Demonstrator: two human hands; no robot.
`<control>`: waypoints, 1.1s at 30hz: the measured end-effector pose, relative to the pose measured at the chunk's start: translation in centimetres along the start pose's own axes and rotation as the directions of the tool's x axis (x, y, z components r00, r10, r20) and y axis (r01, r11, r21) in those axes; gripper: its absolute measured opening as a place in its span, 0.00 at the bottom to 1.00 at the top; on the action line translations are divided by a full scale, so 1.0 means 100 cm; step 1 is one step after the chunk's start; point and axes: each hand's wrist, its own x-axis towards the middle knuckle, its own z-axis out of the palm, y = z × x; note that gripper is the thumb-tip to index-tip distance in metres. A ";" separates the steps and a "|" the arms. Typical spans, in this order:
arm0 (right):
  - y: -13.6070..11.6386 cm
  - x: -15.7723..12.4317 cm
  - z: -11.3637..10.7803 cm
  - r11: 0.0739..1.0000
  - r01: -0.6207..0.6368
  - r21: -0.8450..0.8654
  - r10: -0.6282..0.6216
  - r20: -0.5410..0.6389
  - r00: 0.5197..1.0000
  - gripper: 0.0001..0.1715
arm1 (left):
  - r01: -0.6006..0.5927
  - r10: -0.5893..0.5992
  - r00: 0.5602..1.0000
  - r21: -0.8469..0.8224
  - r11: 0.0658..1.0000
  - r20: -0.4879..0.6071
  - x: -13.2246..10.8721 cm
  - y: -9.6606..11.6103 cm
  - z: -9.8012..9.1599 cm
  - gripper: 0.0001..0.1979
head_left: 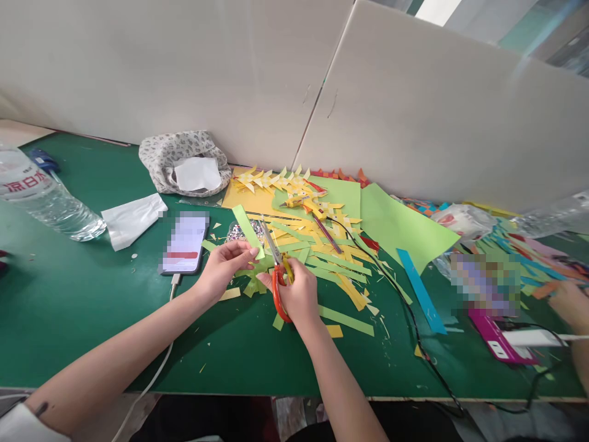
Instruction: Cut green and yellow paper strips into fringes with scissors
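My left hand (229,265) pinches a light green paper strip (247,228) between thumb and fingers, its far end pointing up and away. Close on its right, my right hand (298,293) is wrapped round the red-orange handles of a pair of scissors (278,285). The blades point away from me, just right of the strip. Something yellow shows beside the handles, partly covered by my fingers. Cut green and yellow paper strips (338,270) lie scattered behind and right of my hands. Behind the strip, a clear bag of small shiny beads (239,231) is partly hidden.
A yellow glue gun (304,201) lies on the strips, its black cord (398,285) running to the front edge. Left are a phone (186,242) on a white cable, tissue (133,220) and a water bottle (50,196). Green sheets (405,227) lean right; another person's hand (570,304) is at far right.
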 end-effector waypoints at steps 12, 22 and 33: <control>0.000 0.001 -0.002 0.983 0.117 -0.140 -0.114 0.030 0.993 0.24 | 0.013 -0.013 0.999 -0.004 1.000 0.041 0.001 -0.002 0.000 0.06; -0.002 0.000 -0.003 0.989 0.103 -0.104 -0.102 0.015 0.995 0.17 | 0.056 -0.058 0.993 0.021 0.998 0.101 -0.001 0.001 0.001 0.07; 0.001 0.001 0.000 0.994 0.011 0.110 -0.012 0.009 1.000 0.21 | 0.057 -0.058 0.995 0.009 0.998 0.080 0.000 0.002 0.000 0.07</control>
